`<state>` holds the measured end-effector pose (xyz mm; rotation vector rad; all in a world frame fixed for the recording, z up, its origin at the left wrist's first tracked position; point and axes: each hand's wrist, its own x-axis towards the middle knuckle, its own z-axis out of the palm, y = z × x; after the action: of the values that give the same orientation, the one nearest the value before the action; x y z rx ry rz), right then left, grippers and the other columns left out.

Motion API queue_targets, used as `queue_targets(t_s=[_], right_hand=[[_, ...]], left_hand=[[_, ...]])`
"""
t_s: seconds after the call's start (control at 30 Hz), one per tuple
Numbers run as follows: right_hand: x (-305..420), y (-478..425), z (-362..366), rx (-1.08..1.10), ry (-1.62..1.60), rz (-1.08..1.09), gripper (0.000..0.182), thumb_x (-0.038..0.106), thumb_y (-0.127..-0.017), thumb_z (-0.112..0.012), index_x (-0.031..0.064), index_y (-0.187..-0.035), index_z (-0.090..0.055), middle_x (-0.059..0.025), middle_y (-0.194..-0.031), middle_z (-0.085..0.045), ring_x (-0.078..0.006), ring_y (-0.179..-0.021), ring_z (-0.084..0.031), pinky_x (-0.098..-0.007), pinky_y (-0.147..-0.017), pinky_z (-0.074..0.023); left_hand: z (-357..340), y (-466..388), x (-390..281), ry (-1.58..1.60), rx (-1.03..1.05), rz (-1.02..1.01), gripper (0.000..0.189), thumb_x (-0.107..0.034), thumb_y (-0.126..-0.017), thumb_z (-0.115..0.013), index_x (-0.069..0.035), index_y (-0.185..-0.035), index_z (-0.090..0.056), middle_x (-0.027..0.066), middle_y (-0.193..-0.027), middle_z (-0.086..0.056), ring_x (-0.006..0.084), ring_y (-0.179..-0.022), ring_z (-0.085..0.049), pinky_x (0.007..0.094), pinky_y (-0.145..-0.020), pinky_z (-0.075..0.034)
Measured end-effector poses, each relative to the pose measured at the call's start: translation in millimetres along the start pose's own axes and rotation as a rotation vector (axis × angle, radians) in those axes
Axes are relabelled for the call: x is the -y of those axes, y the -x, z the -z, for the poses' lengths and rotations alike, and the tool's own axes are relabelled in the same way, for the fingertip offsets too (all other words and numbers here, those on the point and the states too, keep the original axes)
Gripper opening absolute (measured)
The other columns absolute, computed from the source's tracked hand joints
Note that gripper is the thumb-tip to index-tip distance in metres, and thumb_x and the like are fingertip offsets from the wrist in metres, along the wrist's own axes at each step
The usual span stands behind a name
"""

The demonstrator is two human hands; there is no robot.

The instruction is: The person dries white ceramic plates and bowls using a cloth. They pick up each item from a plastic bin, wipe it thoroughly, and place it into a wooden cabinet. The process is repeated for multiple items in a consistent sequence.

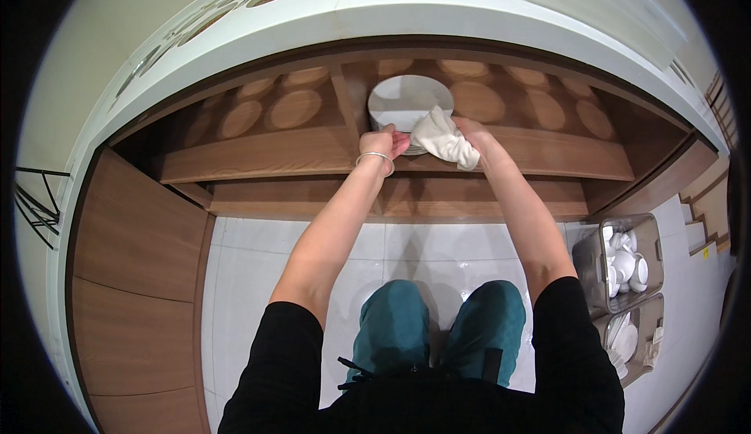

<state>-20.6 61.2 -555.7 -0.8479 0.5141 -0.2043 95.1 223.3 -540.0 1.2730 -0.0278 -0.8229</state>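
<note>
A stack of round white plates (410, 100) stands on the upper wooden shelf (270, 152), inside the open cabinet. At the stack's near left edge is my left hand (384, 140), with a silver bangle on its wrist; whether its fingers grip a plate cannot be told. My right hand (471, 131) is at the stack's right side, holding a crumpled white cloth (443, 137) that covers part of the plates' near right edge. The cloth hides some of the right fingers.
A grey plastic bin (587, 275) with white cups (625, 266) stands on the tiled floor at right. Nearer is a second bin (654, 311) with white dishes (625, 340) and a cloth. A white counter (352, 20) with round openings overhangs the shelves. Wooden cabinet panels (135, 234) are at left.
</note>
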Motion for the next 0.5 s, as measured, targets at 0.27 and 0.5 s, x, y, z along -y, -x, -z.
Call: queue_targets(t_s=[0.27,0.5], right_hand=[[-1,-7,-9,0.099,-0.21,-0.025,0.027,0.015,-0.096,-0.045,-0.0047,-0.112,-0.053,-0.0154,-0.105,-0.064,-0.0224,-0.089,-0.065,-0.0323,-0.079,-0.0558],[-59,60,19,0.112,-0.536,0.181,0.044,0.039,-0.098,-0.038,0.0033,-0.119,-0.053,-0.01,-0.105,-0.064,-0.0217,-0.087,-0.066,-0.0328,-0.071,-0.057]], left_hand=[[-6,-10,4,0.022,-0.066,-0.071,0.022,-0.016,-0.091,-0.055,0.004,-0.082,-0.058,0.0086,-0.07,-0.061,0.0144,-0.057,-0.059,0.0223,-0.045,-0.048],[-1,1,21,-0.154,-0.081,-0.144,0.045,-0.043,-0.09,-0.055,-0.001,-0.076,-0.056,0.0074,-0.063,-0.06,0.0127,-0.048,-0.054,0.0227,-0.041,-0.043]])
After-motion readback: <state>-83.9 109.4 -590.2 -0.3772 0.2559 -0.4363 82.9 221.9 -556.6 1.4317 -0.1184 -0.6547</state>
